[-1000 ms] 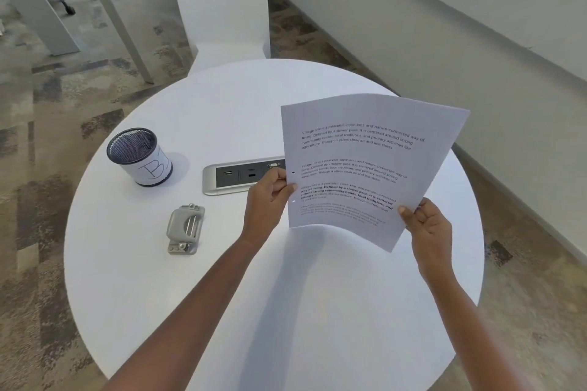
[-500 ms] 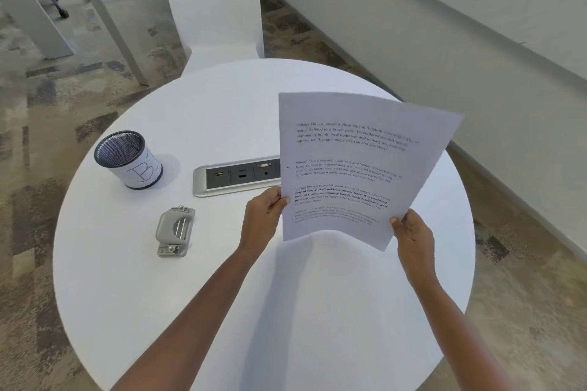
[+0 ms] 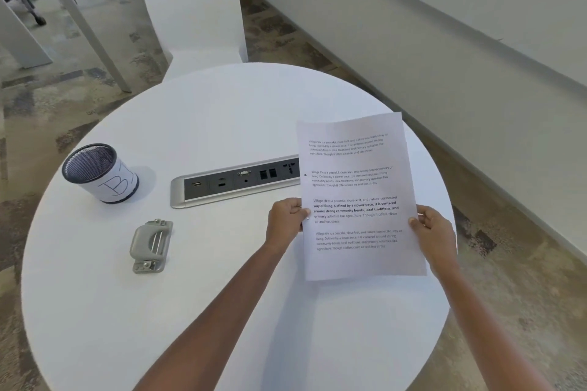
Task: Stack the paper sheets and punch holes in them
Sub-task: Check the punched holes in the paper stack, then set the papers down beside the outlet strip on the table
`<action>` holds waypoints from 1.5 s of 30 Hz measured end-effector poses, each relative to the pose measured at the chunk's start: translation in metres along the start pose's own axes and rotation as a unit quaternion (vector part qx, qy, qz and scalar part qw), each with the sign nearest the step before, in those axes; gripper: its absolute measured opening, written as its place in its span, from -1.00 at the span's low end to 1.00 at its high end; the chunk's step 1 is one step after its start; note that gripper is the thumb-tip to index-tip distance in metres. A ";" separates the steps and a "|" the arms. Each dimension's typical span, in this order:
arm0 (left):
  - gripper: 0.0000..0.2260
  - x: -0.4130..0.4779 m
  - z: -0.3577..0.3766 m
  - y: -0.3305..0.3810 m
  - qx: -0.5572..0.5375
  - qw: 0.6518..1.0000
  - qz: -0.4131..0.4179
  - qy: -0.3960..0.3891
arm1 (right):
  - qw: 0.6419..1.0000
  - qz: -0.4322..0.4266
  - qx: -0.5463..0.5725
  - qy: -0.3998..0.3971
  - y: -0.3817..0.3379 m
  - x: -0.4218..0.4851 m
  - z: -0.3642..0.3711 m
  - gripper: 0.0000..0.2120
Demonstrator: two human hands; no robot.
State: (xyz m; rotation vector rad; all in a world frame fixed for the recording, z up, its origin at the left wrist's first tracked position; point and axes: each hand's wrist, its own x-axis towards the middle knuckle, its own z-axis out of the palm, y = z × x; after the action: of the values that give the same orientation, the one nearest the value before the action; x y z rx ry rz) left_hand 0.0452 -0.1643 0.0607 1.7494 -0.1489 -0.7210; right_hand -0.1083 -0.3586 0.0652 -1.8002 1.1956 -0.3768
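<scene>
The left hand [image 3: 284, 220] pinched the left edge of the paper sheets [image 3: 355, 187]. The right hand [image 3: 433, 228] pinched the right edge. The sheets were over the table's [image 3: 222, 124] 3 o'clock side. Their long side ran from 6 to 12 o'clock, top at 12. The hole punch [image 3: 151, 246] lay well apart, at 9 o'clock.

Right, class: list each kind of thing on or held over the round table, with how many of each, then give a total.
paper stack: 1 (number of sheets cannot be told)
hole punch: 1
mesh cup: 1
socket panel: 1
Total: 4
</scene>
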 end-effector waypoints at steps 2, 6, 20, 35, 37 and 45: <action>-0.85 0.003 0.014 -0.001 0.004 1.000 -0.021 -0.005 | 1.000 0.005 -0.029 0.009 0.005 0.008 -0.004 -0.76; -0.84 0.008 0.040 -0.001 0.021 0.998 -0.051 -0.021 | 0.995 0.014 -0.095 0.029 0.015 0.022 -0.014 -0.76; -0.87 0.031 0.085 -0.009 0.099 0.989 -0.107 -0.032 | 0.987 0.086 -0.134 0.008 0.046 0.064 -0.022 -0.77; -0.78 0.016 0.062 -0.019 0.233 0.971 -0.056 0.008 | 0.986 0.009 -0.149 0.071 0.042 0.052 -0.017 -0.67; -0.80 0.011 0.047 -0.025 0.290 0.956 -0.023 0.040 | 0.986 -0.026 -0.147 0.068 0.038 0.041 -0.008 -0.68; -0.83 -0.019 -0.044 -0.061 0.327 0.928 0.089 0.153 | 0.992 -0.101 -0.072 -0.013 0.016 -0.016 0.060 -0.73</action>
State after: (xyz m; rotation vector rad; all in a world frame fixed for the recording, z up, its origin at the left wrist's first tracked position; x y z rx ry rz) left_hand 0.0378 -0.0996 0.0187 2.4228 -0.3598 -0.2585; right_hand -0.0852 -0.3154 0.0236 -2.0526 1.0475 -0.3897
